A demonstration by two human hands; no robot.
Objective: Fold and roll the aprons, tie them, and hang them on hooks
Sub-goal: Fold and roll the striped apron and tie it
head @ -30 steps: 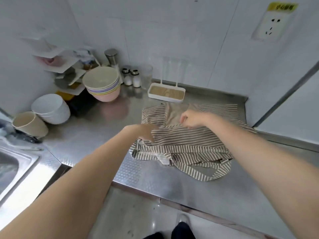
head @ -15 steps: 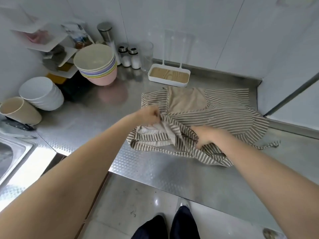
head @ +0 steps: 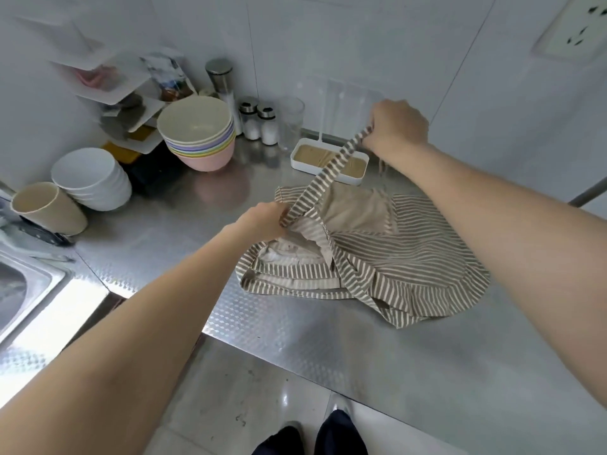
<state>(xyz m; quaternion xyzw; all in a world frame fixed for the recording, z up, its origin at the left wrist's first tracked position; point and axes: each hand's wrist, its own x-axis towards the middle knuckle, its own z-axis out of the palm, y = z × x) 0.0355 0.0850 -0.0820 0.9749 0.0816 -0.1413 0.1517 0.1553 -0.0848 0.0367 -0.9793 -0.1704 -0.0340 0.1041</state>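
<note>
A striped apron [head: 387,257] lies crumpled on the steel counter [head: 328,339], its plain beige pocket panel [head: 356,210] facing up near the back and its folded layers bunched at the front left. The right hand [head: 395,128] is raised above the counter, fingers curled and pinching the end of a striped strap [head: 325,174], which runs taut and slanting down to the left. The left hand [head: 266,220] is low at the apron's left edge, fingers closed on the cloth where the strap meets it. Both arms are bare and reach in from the near side. Just behind the apron sits a white tray [head: 330,160] with a tan mat inside, and the strap crosses in front of it. Left of the tray stand 2 shakers [head: 259,124] with white contents, a clear glass [head: 290,126] beside them, and a steel canister [head: 220,78] further back. A stack of pastel bowls [head: 200,133] sits to the left of those, then a stack of white bowls [head: 90,178], then a beige cup [head: 49,208] tipped on its side. A white corner rack [head: 108,90] holds blurred items against the tiled wall. A sink [head: 19,290] shows at the far left edge, and a wall socket [head: 571,31] at the top right. Dark shoes [head: 312,435] stand on the floor below.
</note>
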